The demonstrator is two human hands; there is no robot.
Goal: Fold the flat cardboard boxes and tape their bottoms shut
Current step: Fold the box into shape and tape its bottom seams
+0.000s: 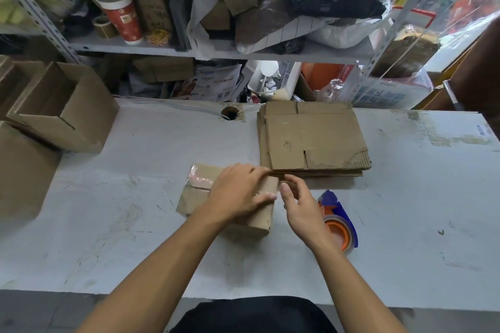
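We find a single head-worn view, set above the near edge of the white table [135,224], facing forward and steeply down. Both forearms enter from the bottom edge, close to the lens. The cluttered shelving [189,48] fills the upper frame, farther off. Wide-angle bending shows at the margins.

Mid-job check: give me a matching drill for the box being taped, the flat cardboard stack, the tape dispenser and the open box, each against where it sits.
Things:
1. box being taped
2. flat cardboard stack
3. tape dispenser
4. open box

Places:
A. far left of the table
B. under the left hand
C. just right of the right hand
D. behind the hands, toward the shelf

Pairs: 1-B, 2-D, 3-C, 4-A
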